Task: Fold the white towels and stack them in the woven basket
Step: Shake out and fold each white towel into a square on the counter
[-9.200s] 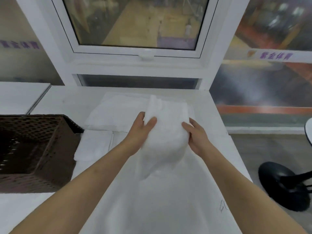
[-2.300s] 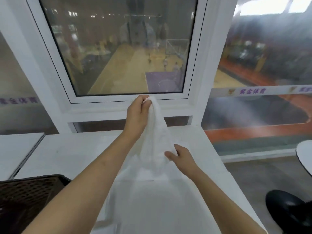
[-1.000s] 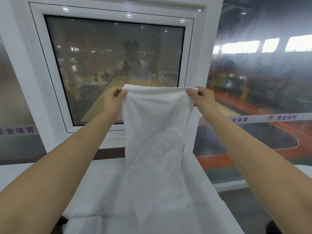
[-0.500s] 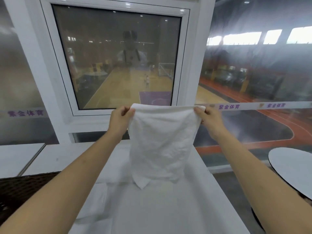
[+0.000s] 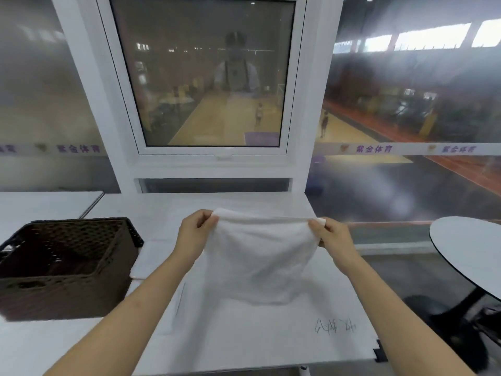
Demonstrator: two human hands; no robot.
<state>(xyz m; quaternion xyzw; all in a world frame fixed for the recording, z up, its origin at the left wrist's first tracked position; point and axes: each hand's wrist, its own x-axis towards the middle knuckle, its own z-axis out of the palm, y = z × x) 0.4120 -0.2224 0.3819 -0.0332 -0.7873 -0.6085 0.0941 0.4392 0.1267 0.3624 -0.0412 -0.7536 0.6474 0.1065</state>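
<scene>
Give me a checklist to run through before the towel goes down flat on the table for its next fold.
1. Left hand pinching a top corner of the towel: ok.
2. Right hand pinching the other top corner: ok.
3. Top edge stretched level between the hands: ok.
4. Lower edge lying smooth: not ok, it sags in a bunched curve onto the table.
5. Bare table in front of the towel to lay it on: ok.
6. Basket within reach on the left and open: ok; whether towels are already in it, cannot tell.
</scene>
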